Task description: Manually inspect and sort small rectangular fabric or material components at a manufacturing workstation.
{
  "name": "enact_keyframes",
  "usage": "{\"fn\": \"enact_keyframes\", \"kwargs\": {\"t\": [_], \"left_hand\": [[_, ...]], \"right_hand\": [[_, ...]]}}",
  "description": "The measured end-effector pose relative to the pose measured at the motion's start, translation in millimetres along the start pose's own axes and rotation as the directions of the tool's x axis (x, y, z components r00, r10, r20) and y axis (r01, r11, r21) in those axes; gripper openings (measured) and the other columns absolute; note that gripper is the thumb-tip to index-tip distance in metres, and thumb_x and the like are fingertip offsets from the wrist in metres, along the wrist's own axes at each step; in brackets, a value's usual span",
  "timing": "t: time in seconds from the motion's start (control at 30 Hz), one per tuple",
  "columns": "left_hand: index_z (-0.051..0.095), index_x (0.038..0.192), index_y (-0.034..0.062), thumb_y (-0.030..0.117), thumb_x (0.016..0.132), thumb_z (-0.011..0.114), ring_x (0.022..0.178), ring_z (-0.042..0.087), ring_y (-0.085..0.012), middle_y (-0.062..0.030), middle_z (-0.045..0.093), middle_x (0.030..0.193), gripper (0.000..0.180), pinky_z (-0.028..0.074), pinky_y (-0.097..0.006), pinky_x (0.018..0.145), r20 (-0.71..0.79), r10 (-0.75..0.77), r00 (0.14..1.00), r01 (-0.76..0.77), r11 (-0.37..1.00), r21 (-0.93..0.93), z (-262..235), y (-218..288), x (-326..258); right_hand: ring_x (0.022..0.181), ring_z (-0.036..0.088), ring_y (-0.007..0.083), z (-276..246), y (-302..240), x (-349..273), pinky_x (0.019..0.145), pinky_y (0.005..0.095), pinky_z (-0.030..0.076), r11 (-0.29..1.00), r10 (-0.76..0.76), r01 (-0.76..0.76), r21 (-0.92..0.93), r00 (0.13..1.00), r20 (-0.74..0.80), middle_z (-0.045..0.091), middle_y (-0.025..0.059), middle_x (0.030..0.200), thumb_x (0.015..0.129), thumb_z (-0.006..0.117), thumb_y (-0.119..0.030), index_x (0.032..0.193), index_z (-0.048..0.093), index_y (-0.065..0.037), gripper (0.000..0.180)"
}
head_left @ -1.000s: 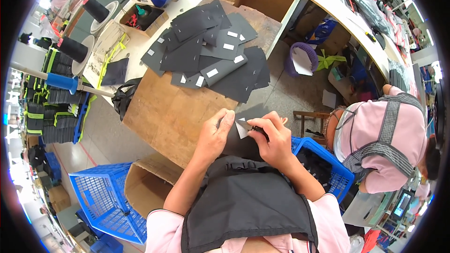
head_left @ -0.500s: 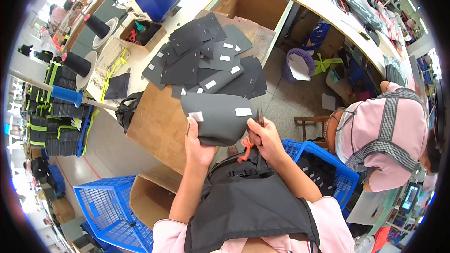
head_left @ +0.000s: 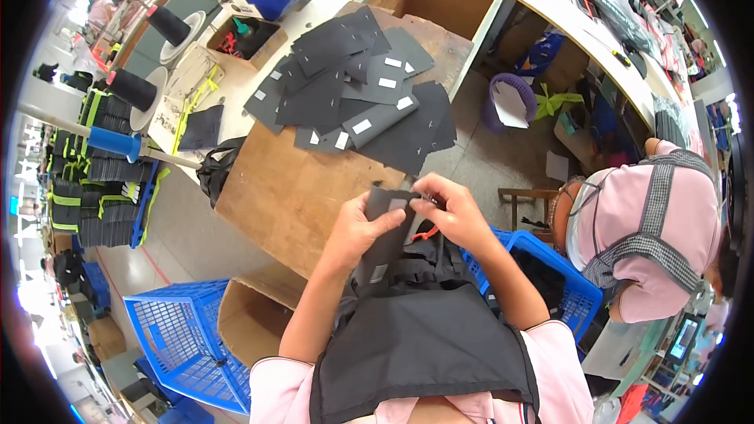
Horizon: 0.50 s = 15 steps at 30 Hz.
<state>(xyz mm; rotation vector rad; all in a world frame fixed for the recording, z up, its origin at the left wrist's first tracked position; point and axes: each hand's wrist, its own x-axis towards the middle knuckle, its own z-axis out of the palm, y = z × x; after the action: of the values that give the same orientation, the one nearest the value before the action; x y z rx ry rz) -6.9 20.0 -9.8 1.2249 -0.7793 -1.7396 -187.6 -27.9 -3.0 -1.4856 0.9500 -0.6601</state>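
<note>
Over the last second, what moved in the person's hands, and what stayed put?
The black fabric piece, held up flat half a second ago, has come down and is now folded narrow between the left hand and right hand, near the wooden table edge. Both hands kept their grip. The pile of black pieces lies unchanged.

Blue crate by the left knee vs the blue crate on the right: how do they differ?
The left blue crate stands on the floor beside an open cardboard box, in full view; its inside looks bare. The right blue crate holds dark fabric and is partly hidden behind the right forearm. Both are blue plastic lattice crates.
</note>
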Motion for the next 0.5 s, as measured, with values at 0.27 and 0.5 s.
{"fn": "enact_keyframes", "kwargs": {"t": [0.27, 0.5], "left_hand": [[0.055, 0.106, 0.0035, 0.013, 0.085, 0.061, 0.083, 0.058, -0.0114, -0.0052, 0.060, 0.096, 0.024, 0.049, -0.025, 0.072, -0.041, -0.104, 0.994, 0.086, 0.948, -0.308, 6, 2, -6], [0.053, 0.107, 0.0018, 0.013, 0.085, 0.061, 0.085, 0.058, -0.0120, -0.0064, 0.059, 0.099, 0.027, 0.049, -0.026, 0.074, -0.054, -0.042, 0.998, 0.027, 0.970, -0.240, 7, 5, -7]], "right_hand": [[0.062, 0.055, 0.0233, 8, -1, -31, 0.057, 0.0317, 0.045, 0.792, -0.447, 0.280, -0.543, 0.871, -0.203, 0.054, 0.0081, 0.083, 0.069, 0.070, -0.006, 0.102, 0.059, -0.008, 0.035], [0.060, 0.054, 0.0244, -2, -9, -20, 0.053, 0.0321, 0.043, 0.640, -0.540, 0.350, -0.685, 0.838, -0.077, 0.055, 0.0079, 0.076, 0.065, 0.072, -0.002, 0.098, 0.063, -0.008, 0.035]]}}
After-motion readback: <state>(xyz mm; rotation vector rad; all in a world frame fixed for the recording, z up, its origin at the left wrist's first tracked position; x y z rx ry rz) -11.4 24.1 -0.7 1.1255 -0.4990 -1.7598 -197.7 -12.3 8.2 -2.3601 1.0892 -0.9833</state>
